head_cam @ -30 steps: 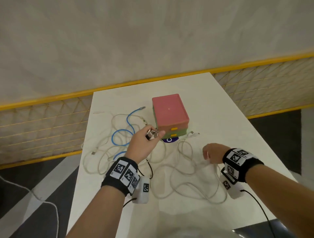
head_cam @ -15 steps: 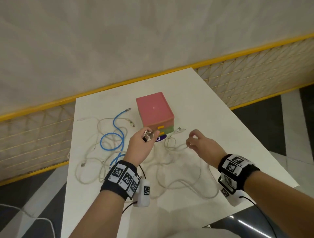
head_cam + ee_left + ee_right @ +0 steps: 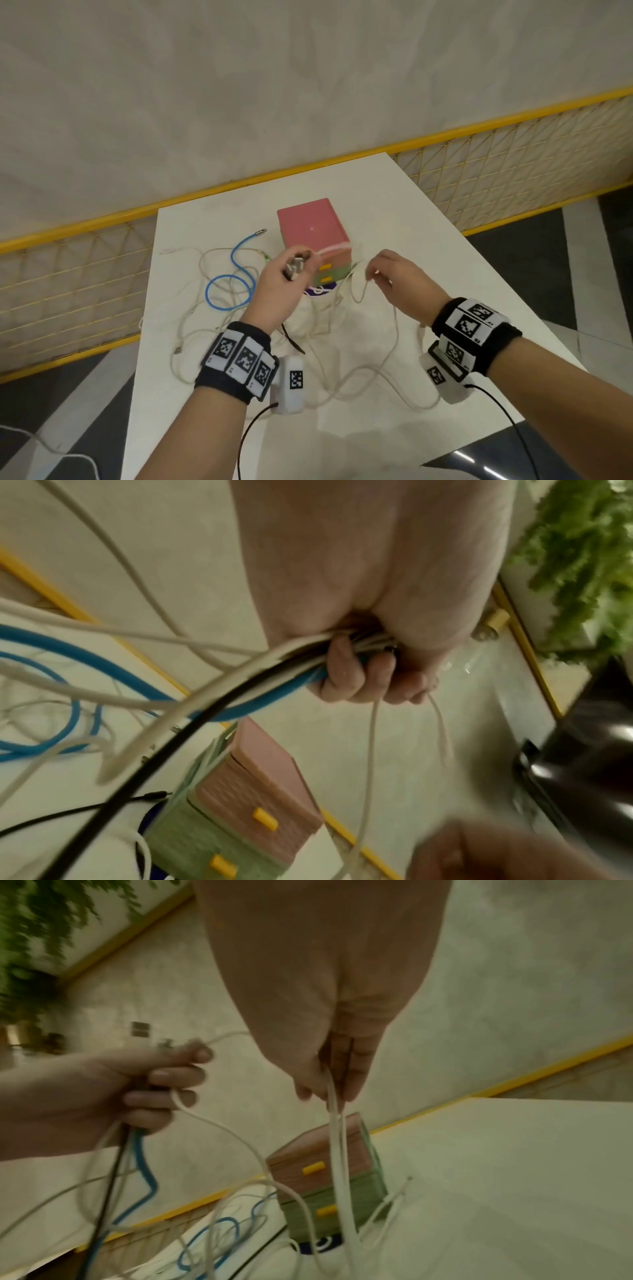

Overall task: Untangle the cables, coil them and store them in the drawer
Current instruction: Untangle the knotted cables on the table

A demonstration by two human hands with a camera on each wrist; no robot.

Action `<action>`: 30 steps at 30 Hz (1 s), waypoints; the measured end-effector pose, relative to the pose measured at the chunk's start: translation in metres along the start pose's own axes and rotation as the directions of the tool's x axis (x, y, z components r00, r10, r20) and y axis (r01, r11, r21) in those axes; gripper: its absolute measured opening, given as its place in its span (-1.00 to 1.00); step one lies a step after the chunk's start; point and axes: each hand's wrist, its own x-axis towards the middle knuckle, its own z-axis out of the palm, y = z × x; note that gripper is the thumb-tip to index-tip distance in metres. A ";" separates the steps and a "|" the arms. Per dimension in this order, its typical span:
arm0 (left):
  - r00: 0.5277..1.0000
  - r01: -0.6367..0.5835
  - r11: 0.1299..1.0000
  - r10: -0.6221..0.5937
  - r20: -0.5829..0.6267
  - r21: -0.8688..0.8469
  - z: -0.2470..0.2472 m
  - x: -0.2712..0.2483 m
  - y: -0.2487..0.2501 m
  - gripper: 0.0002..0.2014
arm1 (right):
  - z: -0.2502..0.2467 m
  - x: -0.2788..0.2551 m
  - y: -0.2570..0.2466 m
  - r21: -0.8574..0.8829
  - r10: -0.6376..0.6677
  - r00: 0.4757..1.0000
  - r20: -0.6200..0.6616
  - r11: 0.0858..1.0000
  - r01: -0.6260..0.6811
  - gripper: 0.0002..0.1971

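A tangle of white cables [image 3: 322,329] lies over the white table [image 3: 394,212], with a blue cable [image 3: 227,289] looped at the left. My left hand [image 3: 281,284] is raised in front of the small drawer box [image 3: 313,229] and grips a bundle of cable ends [image 3: 296,267]: white, black and blue strands [image 3: 260,696] run through its fist. My right hand [image 3: 394,281] hangs to the right of the box and pinches one white cable [image 3: 337,1139], which drops to the table. The box has a pink top, a pink drawer and a green drawer [image 3: 339,1204], both shut, with yellow handles.
A purple and white round mark [image 3: 317,293] lies under the box front. A yellow-framed mesh fence [image 3: 513,161] runs behind the table. A dark shiny surface [image 3: 548,455] sits at the near right corner. Green foliage [image 3: 575,547] shows in the wrist views.
Both hands have risen from the table. The right hand has come in from the right toward the box and lifted a white cable. The left keeps its bundle of plugs.
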 end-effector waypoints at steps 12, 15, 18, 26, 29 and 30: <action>0.999 -0.034 0.998 0.036 0.036 -0.050 0.005 -0.005 0.003 -0.87 | -0.008 0.020 -0.075 0.621 -0.006 1.000 0.004 0.784 0.002 -0.73; 0.998 0.014 1.000 -0.013 0.056 -0.008 0.004 -0.008 -0.001 -0.90 | -0.005 0.025 -0.083 0.699 0.080 0.997 0.009 0.712 -0.063 -0.71; 0.991 0.010 1.000 -0.012 -0.136 -0.018 -0.008 -0.005 0.002 -0.85 | -0.001 0.026 -0.079 0.618 0.061 0.998 -0.004 0.785 -0.046 -0.70; 0.994 -0.048 0.998 0.044 -0.102 -0.033 -0.003 0.005 0.028 -0.87 | 0.007 0.019 -0.092 0.318 -0.172 0.982 0.083 0.938 0.137 -0.84; 0.986 -0.040 0.999 0.037 -0.165 -0.018 -0.006 0.008 0.022 -0.83 | 0.007 0.020 -0.085 -0.123 -0.184 0.973 0.138 0.972 0.201 -0.80; 0.984 -0.036 0.999 0.030 -0.174 -0.028 -0.006 0.008 0.020 -0.82 | 0.007 0.021 -0.084 -0.194 -0.167 0.977 0.133 0.962 0.191 -0.79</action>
